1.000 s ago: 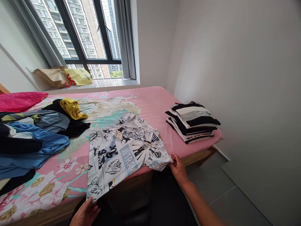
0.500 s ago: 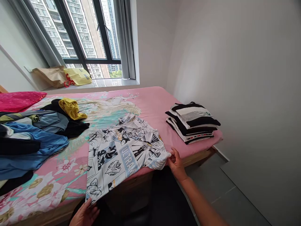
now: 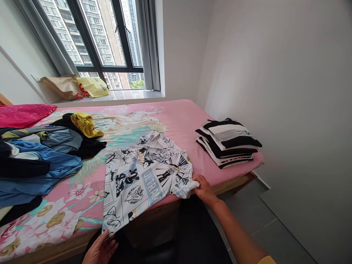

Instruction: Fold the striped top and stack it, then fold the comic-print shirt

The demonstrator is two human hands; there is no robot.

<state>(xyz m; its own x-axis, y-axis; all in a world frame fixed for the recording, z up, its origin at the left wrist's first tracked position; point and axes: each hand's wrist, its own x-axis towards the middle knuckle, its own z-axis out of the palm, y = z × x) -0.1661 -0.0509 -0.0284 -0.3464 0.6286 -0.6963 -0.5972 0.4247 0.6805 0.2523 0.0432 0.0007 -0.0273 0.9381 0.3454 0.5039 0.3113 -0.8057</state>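
A white T-shirt with black and pale-blue comic panels (image 3: 143, 176) lies spread on the pink flowered bed sheet (image 3: 176, 121), its hem hanging over the near edge. My right hand (image 3: 202, 189) pinches the shirt's right corner at the bed edge. My left hand (image 3: 100, 249) grips the lower left corner of the shirt below the bed edge, fingers curled on the cloth.
A folded stack of black-and-white striped clothes (image 3: 228, 141) sits at the bed's right corner. A heap of unfolded blue, black and yellow clothes (image 3: 41, 154) covers the left. A pink pillow (image 3: 24, 113) lies far left. Paper bags (image 3: 77, 86) rest on the windowsill. Grey floor to the right.
My right hand has slid left and up along the bed edge, gathering the shirt's right corner inward. My left hand has stayed at the lower corner.
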